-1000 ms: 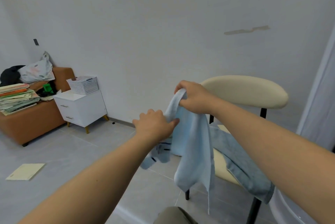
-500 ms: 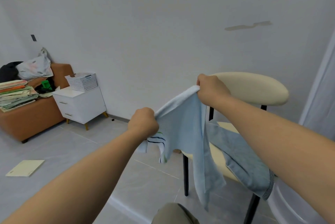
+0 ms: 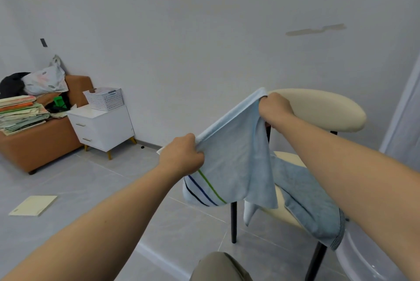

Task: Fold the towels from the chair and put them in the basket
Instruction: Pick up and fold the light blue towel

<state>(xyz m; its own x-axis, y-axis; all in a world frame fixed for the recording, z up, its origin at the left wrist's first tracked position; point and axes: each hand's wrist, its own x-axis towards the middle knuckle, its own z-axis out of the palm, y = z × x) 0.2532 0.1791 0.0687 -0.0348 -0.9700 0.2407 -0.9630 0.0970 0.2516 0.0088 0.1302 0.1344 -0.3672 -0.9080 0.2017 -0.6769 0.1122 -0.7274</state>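
Towel [image 3: 236, 162] first: pale blue, with dark and green stripes near one end. It hangs in the air in front of the cream chair [image 3: 322, 108], its top edge pulled on a slant. A second towel [image 3: 304, 199], greyer blue, lies draped over the chair seat and down its front edge. Well apart, by the wall, a white cabinet [image 3: 102, 128] carries the white basket [image 3: 104, 99]. Both hands are clenched on the top hem, the left hand [image 3: 181, 155] at the lower end and the right hand [image 3: 275, 108] at the raised corner.
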